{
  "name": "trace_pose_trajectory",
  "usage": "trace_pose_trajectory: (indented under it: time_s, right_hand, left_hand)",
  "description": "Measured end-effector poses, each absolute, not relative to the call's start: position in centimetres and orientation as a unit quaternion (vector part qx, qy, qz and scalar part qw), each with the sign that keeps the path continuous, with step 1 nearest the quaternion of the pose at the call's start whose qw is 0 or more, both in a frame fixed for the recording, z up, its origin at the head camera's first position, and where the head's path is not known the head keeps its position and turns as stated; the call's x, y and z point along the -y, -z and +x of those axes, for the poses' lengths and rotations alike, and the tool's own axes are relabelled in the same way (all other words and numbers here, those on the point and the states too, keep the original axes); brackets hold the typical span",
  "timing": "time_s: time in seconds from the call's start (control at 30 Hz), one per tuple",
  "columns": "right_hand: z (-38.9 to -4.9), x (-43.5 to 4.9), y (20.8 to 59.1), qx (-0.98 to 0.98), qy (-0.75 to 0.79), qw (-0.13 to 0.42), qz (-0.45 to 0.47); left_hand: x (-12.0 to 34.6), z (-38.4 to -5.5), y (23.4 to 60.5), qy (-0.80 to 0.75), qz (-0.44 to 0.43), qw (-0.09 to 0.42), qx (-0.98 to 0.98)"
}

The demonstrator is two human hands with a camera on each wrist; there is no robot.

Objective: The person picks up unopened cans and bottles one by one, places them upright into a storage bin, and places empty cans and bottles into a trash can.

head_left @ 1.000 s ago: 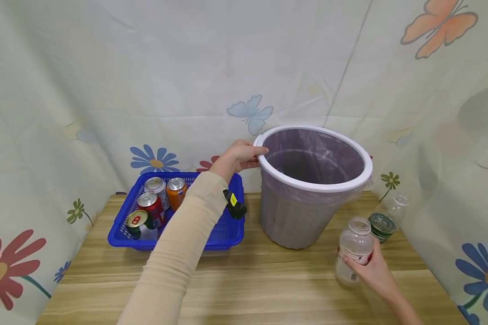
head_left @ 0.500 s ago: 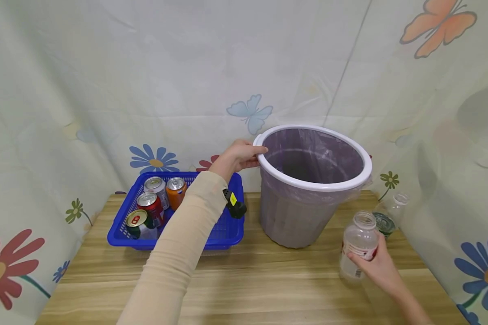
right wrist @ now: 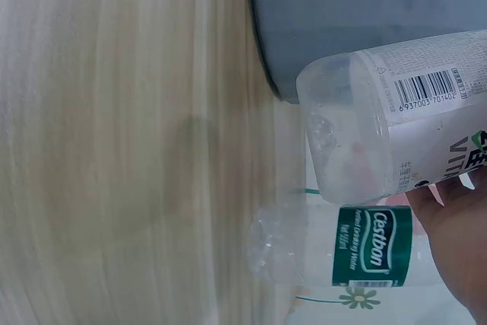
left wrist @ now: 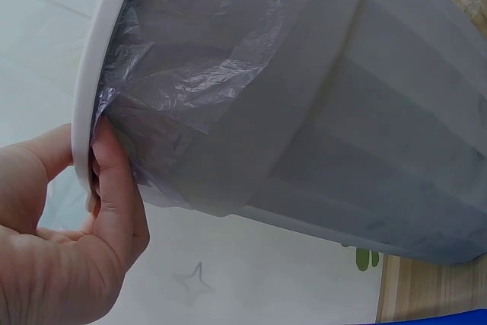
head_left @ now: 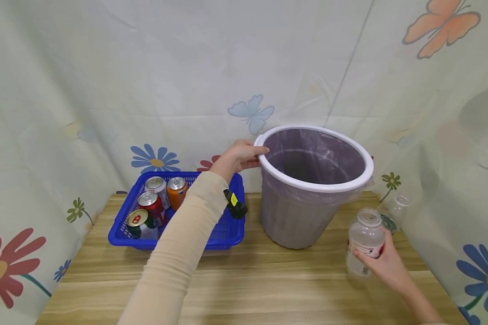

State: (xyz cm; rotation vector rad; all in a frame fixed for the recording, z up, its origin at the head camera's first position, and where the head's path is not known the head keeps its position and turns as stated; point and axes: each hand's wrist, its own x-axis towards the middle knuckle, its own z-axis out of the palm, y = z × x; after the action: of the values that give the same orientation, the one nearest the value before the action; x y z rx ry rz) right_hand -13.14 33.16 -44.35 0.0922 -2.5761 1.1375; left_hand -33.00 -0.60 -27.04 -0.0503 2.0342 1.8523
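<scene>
My left hand (head_left: 241, 155) pinches the white rim of a grey trash bin (head_left: 297, 216), thumb over the rim and fingers under it, as the left wrist view shows up close. A thin clear bag (left wrist: 198, 74) lines the bin and folds over its edge. Off the bin's right side, my right hand (head_left: 390, 266) grips a clear, wide-mouthed plastic bottle (head_left: 366, 241) around its white and red label. The bottle is capless and nearly upright, its barcode facing the right wrist camera. Just behind stands a clear water bottle (right wrist: 373, 245) with a green label, partly hidden in the head view.
A blue plastic basket (head_left: 223, 234) sits left of the bin, partly hidden by my left sleeve. Several drink cans (head_left: 151, 205) stand in its left part. The wooden table (head_left: 268, 289) meets a flower-printed curtain (head_left: 187, 90) at the back and sides.
My right hand has carried the wide-mouthed bottle a little to the right and away from me, so it covers more of the water bottle. My left hand stays on the bin's rim.
</scene>
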Motion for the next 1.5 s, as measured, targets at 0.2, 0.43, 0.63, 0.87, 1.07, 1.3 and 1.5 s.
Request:
trace_pose_trajectory:
  time_s: [0.2,0.43,0.63,0.87,1.07,1.3,1.5]
  right_hand:
    - [-13.1,-33.7,43.4,0.903,-0.395,0.163,0.046]
    - [-13.6,-34.2,42.7,0.904,-0.385,0.179,0.057]
    - [-13.8,-34.2,42.0,0.903,-0.388,0.177,0.051]
    - [-13.9,-34.4,41.2,0.907,-0.38,0.175,0.052]
    - [-14.2,-34.5,40.4,0.904,-0.382,0.181,0.067]
    - [-14.6,-34.8,39.3,0.91,-0.372,0.168,0.07]
    - [-14.7,-34.9,38.6,0.915,-0.364,0.159,0.074]
  left_hand:
    - [0.6,-33.0,27.1,-0.655,-0.016,0.192,-0.731]
    - [0.7,-33.0,27.1,-0.651,-0.013,0.19,-0.734]
    - [0.6,-32.9,27.1,-0.651,-0.012,0.189,-0.735]
    - [0.6,-32.8,27.0,-0.65,-0.013,0.19,-0.736]
    - [0.6,-32.9,27.0,-0.648,-0.015,0.19,-0.737]
    - [0.6,-32.9,27.0,-0.658,-0.017,0.192,-0.728]
    - [0.6,-33.0,27.1,-0.659,-0.017,0.193,-0.727]
